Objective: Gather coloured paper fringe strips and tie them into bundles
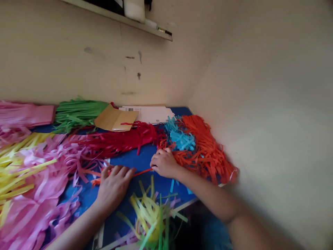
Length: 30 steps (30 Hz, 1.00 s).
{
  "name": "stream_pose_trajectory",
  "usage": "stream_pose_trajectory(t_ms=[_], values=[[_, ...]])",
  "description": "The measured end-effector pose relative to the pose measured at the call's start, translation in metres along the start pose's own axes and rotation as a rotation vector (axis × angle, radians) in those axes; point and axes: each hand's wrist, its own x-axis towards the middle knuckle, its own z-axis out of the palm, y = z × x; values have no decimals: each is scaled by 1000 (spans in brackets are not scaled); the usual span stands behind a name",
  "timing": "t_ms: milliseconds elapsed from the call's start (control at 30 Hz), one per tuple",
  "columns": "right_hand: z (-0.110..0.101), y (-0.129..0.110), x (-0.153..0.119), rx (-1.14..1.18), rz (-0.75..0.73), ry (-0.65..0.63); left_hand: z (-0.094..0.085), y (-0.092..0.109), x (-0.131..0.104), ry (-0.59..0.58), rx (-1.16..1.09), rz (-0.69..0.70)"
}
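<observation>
A thin orange-red strip [142,172] runs nearly level between my hands over the blue table [125,194]. My right hand [163,162] pinches its right end, beside the orange fringed paper [205,146]. At the strip's left end lies my left hand [116,180], its fingers bent over a small orange bunch [95,181] that sticks out past it; the fingertips are partly hidden. Just behind my hands lie a dark red fringed bundle [122,140] and cut light blue strips [182,139].
Pink [36,194] and yellow fringes [15,177] cover the left side. Yellow-green strips [151,215] lie at the front edge. Behind are green fringe [78,113], a brown envelope [116,118] and white card [151,114]. Walls stand behind and right, with a shelf [109,15] above.
</observation>
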Motion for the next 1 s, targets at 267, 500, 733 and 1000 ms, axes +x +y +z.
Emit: stream_pose_trajectory(t_ms=[267,500,733,1000], values=[[15,-6,0,-287,-320,81,12,8,19,201,5,309],[-35,21,-22,208,31,393,11,-2,19,325,-27,315],[-38,5,-86,144,227,454,-9,-7,12,373,-4,251],[-39,29,-88,504,375,510,-32,-20,18,441,33,188]])
